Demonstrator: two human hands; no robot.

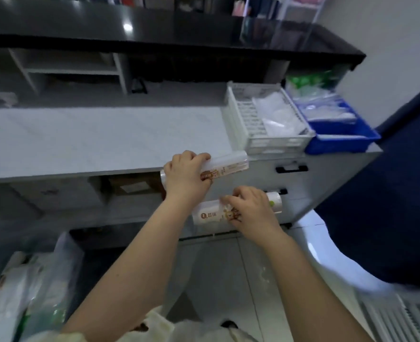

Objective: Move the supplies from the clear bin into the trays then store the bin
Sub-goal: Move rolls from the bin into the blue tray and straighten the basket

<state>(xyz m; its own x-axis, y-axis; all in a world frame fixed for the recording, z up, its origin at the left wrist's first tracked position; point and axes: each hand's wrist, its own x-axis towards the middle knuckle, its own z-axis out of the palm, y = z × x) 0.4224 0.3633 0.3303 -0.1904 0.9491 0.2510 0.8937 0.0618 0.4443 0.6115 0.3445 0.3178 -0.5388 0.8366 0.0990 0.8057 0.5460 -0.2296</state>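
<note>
My left hand [184, 176] grips a white roll of plastic bags [228, 165] at the counter's front edge, just left of the white slatted tray [238, 124]. My right hand [251, 211] holds a second, similar roll [205, 215] lower down, in front of the drawers. The white tray holds clear plastic packets [275, 114]. A blue tray [339, 141] beside it on the right is filled with clear and green packets. A clear bin [280, 23] stands on the black upper shelf at the back right.
The pale counter [93, 141] stretches left of the trays. Drawers with black handles [291, 169] sit below the trays. Bags of goods [31, 287] lie on the floor at lower left. A dark blue panel [401, 193] stands at the right.
</note>
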